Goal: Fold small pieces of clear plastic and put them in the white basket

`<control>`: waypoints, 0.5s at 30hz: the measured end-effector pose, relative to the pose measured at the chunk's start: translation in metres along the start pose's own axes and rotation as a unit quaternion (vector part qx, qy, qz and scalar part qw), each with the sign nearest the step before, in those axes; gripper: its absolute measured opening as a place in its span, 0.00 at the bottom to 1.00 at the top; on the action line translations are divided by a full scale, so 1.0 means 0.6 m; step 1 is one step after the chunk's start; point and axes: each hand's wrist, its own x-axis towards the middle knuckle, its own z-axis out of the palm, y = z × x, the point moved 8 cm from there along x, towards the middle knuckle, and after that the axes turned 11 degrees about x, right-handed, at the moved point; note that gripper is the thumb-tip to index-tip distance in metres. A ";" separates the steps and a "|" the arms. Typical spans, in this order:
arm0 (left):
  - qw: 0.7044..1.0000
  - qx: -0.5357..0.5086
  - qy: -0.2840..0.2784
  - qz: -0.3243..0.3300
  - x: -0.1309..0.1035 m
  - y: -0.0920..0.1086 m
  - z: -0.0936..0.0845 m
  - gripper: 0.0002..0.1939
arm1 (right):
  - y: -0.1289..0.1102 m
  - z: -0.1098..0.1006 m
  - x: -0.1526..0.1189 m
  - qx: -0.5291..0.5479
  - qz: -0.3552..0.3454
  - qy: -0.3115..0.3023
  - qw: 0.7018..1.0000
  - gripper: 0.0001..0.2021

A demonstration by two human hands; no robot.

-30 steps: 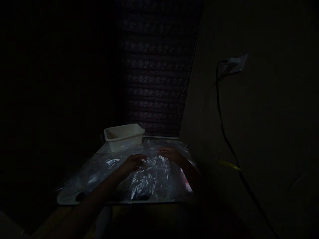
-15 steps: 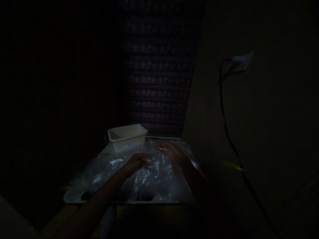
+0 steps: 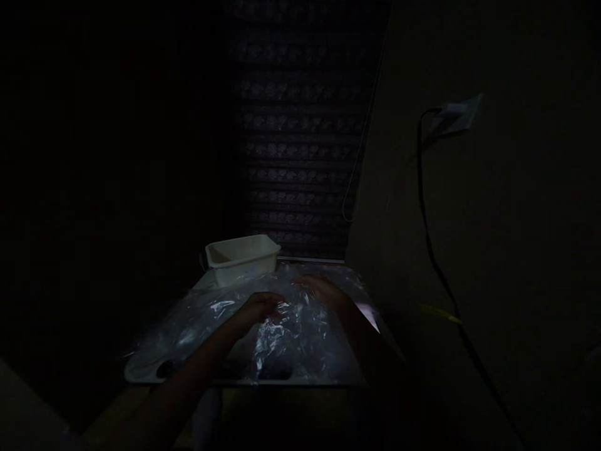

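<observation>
A large sheet of clear, crinkled plastic film point(image 3: 275, 338) is spread over a small pale table and shines in bunched folds between my hands. My left hand point(image 3: 260, 305) has its fingers and thumb closed on a raised fold near the middle. A little farther away and to the right, my right hand point(image 3: 320, 289) points leftward, its bent fingers gripping the film. Dim light hides the exact finger contact on both hands.
An off-white plastic tub point(image 3: 244, 266) stands at the table's far left corner. The rounded pale table edge point(image 3: 136, 376) shows in front. Beyond hangs a patterned blind point(image 3: 295, 150). On the right wall a black cable point(image 3: 429, 250) hangs from a socket point(image 3: 457, 116).
My right hand has lowered slightly, its fingers now more curled in the film. My left hand stays nearly in place. The whole view has shifted a little.
</observation>
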 end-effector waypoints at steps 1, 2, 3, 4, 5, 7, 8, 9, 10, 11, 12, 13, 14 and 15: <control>1.000 0.001 0.001 -0.001 0.000 -0.001 -0.002 0.15 | -0.006 -0.001 -0.002 -0.006 -0.021 0.003 1.000 0.09; 1.000 -0.001 0.002 -0.002 0.000 -0.001 -0.004 0.15 | -0.012 -0.002 -0.004 -0.008 -0.042 0.007 0.999 0.09; 1.000 -0.004 0.004 -0.003 0.001 -0.001 -0.005 0.15 | -0.018 -0.002 -0.006 -0.007 -0.060 0.010 0.998 0.09; 1.000 -0.008 0.008 -0.004 0.001 -0.001 -0.006 0.15 | -0.022 -0.003 -0.007 -0.004 -0.074 0.011 0.997 0.09; 1.000 -0.013 0.011 -0.005 0.001 -0.001 -0.006 0.15 | -0.025 -0.005 -0.007 -0.003 -0.082 0.013 0.997 0.10; 0.999 -0.028 0.020 -0.011 0.001 -0.002 -0.005 0.15 | -0.024 -0.015 -0.003 -0.019 -0.079 0.034 0.996 0.10; 0.999 -0.039 0.025 -0.015 0.001 -0.003 -0.004 0.14 | -0.022 -0.023 -0.001 -0.036 -0.072 0.053 0.995 0.10; 0.998 -0.052 0.030 -0.020 0.001 -0.004 -0.002 0.14 | -0.019 -0.033 0.001 -0.057 -0.063 0.076 0.993 0.11; 0.997 -0.067 0.033 -0.025 0.001 -0.006 0.000 0.14 | -0.016 -0.043 0.003 -0.077 -0.056 0.096 0.991 0.12; 0.996 -0.081 0.034 -0.029 0.001 -0.008 0.001 0.14 | -0.014 -0.052 0.003 -0.093 -0.050 0.108 0.989 0.13; 0.994 -0.095 0.035 -0.034 0.000 -0.010 0.002 0.15 | -0.013 -0.059 0.003 -0.106 -0.050 0.114 0.987 0.13; 0.993 -0.106 0.033 -0.039 0.000 -0.012 0.002 0.15 | -0.013 -0.066 0.001 -0.116 -0.055 0.115 0.985 0.13; 0.992 -0.113 0.031 -0.046 -0.001 -0.015 0.002 0.17 | -0.013 -0.071 -0.002 -0.120 -0.057 0.107 0.985 0.13; 0.991 -0.116 0.030 -0.052 -0.002 -0.017 0.000 0.18 | -0.016 -0.077 -0.008 -0.129 -0.066 0.105 0.984 0.13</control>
